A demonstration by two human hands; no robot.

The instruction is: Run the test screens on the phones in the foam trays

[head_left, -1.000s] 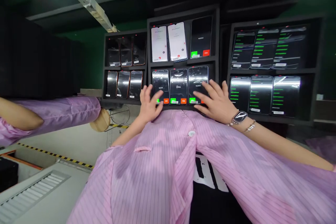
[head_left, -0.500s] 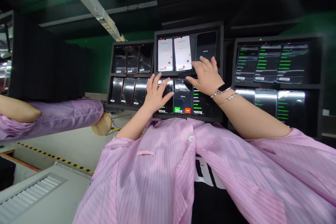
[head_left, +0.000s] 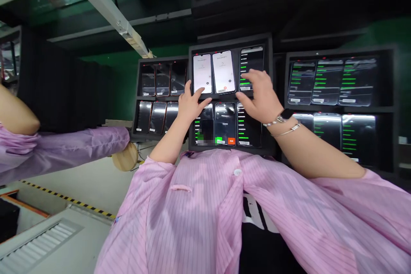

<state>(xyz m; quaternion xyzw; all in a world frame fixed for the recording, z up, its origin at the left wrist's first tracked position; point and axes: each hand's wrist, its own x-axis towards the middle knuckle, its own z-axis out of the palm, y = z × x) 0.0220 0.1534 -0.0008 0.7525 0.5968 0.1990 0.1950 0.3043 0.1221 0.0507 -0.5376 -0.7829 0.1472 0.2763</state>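
Head view: smartphone (head_left: 223,72) upright, portrait

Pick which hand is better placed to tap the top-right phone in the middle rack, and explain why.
The right hand looks better placed: its fingers are over the top-right phone in the middle rack. The left hand is farther away, near the lower edge of the top-left phone.

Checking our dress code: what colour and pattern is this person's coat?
The coat is pink with thin darker stripes, shown in the head view.
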